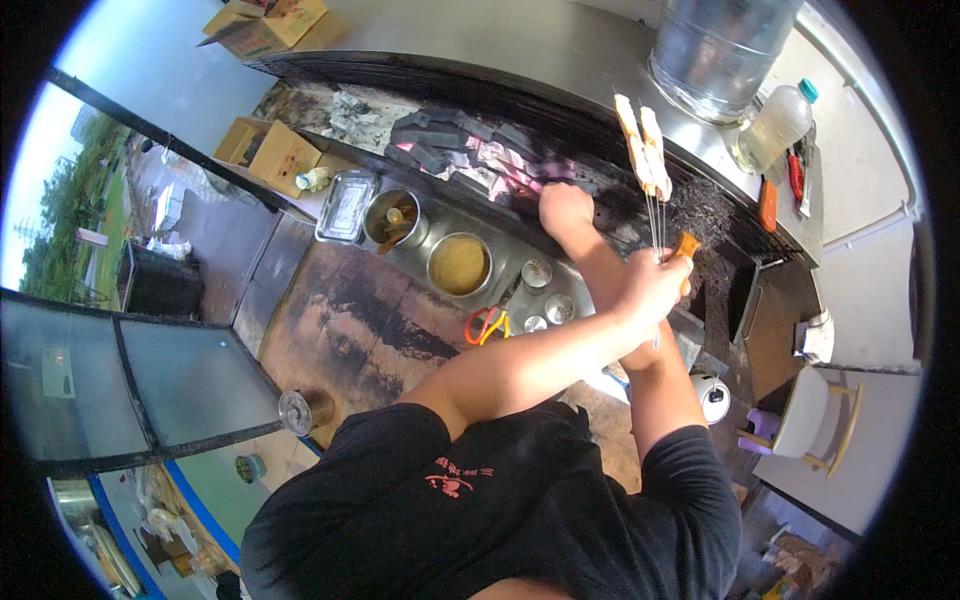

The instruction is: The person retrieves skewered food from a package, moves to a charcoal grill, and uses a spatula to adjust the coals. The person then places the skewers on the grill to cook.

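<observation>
My forearms cross, the left over the right. My left hand (pixel 654 289) grips thin metal skewers (pixel 655 225) that point upward. Pale, folded pieces of food (pixel 643 150) are threaded on their far ends. An orange-brown handle (pixel 686 255) shows at the same hand; what it belongs to is hidden. Curled up, my right hand (pixel 566 210) is at the near edge of a long charcoal grill trough, beside glowing, ash-covered charcoal (pixel 499 161). Whether it holds anything is hidden. Dark unlit charcoal (pixel 435 127) lies farther left in the trough.
On the near ledge stand a pot of yellowish contents (pixel 459 264), a pot with dark liquid (pixel 392 219), a foil tray (pixel 347 206), shaker tins (pixel 536 275) and red-and-yellow-handled scissors (pixel 487 324). A capped bottle (pixel 776 127) and large metal drum (pixel 724 56) stand at back right.
</observation>
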Action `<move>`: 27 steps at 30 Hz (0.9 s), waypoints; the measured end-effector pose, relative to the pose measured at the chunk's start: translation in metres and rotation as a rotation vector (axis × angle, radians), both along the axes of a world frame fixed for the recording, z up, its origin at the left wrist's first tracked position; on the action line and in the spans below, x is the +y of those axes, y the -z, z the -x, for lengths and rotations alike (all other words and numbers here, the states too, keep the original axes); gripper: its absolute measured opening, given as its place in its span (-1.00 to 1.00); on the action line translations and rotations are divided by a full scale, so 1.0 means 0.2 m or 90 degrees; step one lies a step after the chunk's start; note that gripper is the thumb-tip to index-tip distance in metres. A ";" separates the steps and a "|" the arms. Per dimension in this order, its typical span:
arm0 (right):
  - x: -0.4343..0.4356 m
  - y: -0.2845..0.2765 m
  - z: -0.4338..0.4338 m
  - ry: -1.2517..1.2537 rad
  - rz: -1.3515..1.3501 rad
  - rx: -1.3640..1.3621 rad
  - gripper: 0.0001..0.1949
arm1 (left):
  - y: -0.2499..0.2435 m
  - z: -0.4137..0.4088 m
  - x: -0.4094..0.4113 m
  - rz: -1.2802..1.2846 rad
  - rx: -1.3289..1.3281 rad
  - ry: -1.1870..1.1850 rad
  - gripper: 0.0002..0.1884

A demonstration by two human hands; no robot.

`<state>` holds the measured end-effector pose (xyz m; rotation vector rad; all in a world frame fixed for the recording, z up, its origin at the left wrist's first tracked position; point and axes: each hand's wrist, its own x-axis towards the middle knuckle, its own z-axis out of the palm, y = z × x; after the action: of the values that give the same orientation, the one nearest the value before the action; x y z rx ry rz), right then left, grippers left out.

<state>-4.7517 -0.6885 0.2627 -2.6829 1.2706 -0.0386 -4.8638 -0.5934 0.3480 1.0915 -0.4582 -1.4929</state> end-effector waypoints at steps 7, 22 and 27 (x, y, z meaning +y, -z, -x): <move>0.04 0.02 0.19 -0.013 0.073 -0.081 -0.80 | 0.02 -0.01 0.00 0.021 0.020 0.012 -0.85; 0.19 -0.05 0.53 -0.032 0.254 -0.146 -0.78 | -0.07 -0.05 0.00 0.035 -0.231 -0.019 -0.73; 0.19 0.07 0.54 0.032 0.176 -0.015 -0.69 | -0.09 -0.05 0.01 0.006 -0.153 -0.008 -0.73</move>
<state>-4.8603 -0.6507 0.2496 -2.8652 1.4186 -0.2707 -4.8539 -0.5915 0.3652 1.2712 -0.6230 -1.3522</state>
